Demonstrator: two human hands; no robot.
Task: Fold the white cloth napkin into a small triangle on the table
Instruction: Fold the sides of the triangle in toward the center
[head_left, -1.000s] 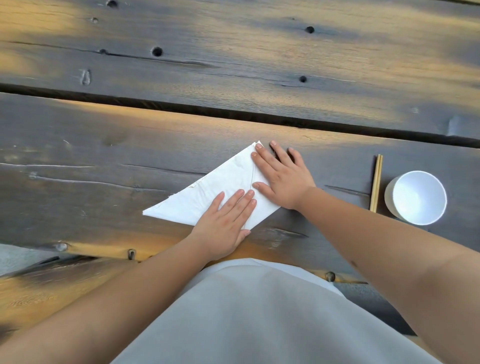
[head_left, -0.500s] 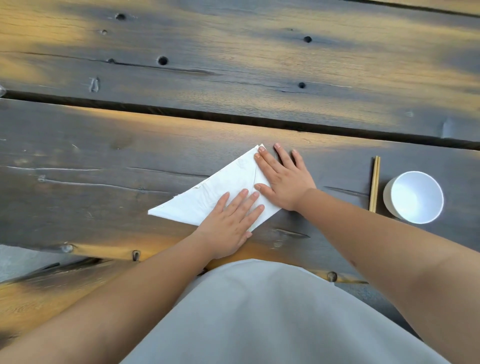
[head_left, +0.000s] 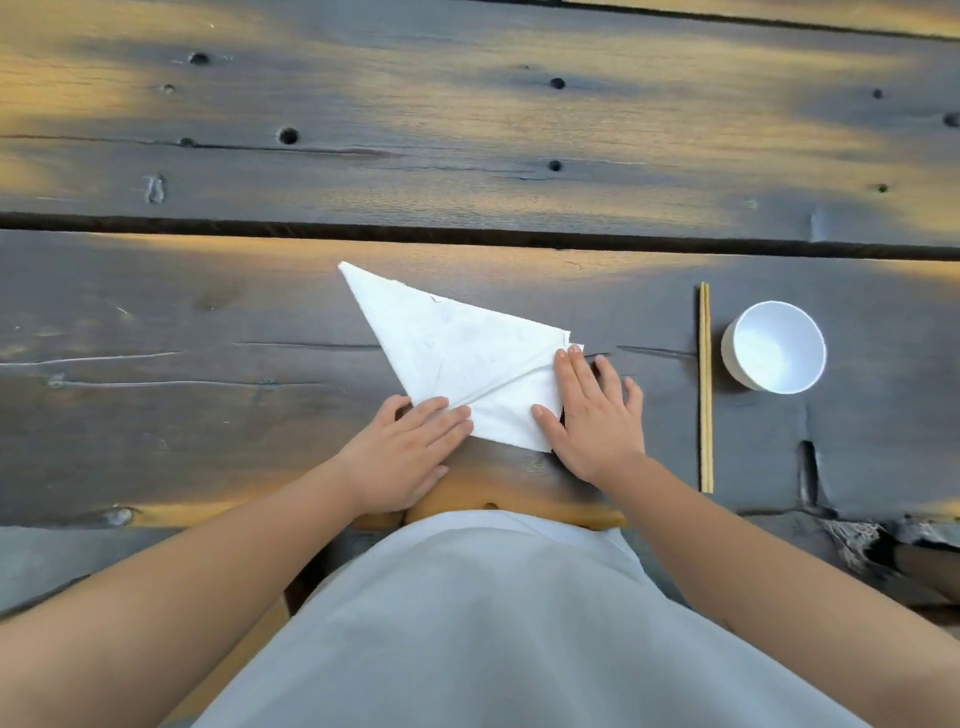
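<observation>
The white cloth napkin (head_left: 457, 348) lies flat on the dark wooden table (head_left: 208, 415) as a long folded triangle. Its sharp tip points far-left, and a diagonal fold line crosses its near part. My left hand (head_left: 410, 452) rests palm down with its fingertips on the napkin's near-left edge. My right hand (head_left: 592, 410) lies flat on the napkin's right corner, index finger along the fold line and the other fingers on the wood. Neither hand grips the cloth.
A pair of wooden chopsticks (head_left: 705, 384) lies to the right of the napkin, pointing away from me. Just beyond them stands a white bowl (head_left: 774, 345). A dark gap (head_left: 467, 236) between planks runs across the table behind the napkin. The table's near edge is by my waist.
The napkin has turned clockwise: its long tip now points far-left instead of near-left. Both hands have shifted with it and sit closer to the table's near edge.
</observation>
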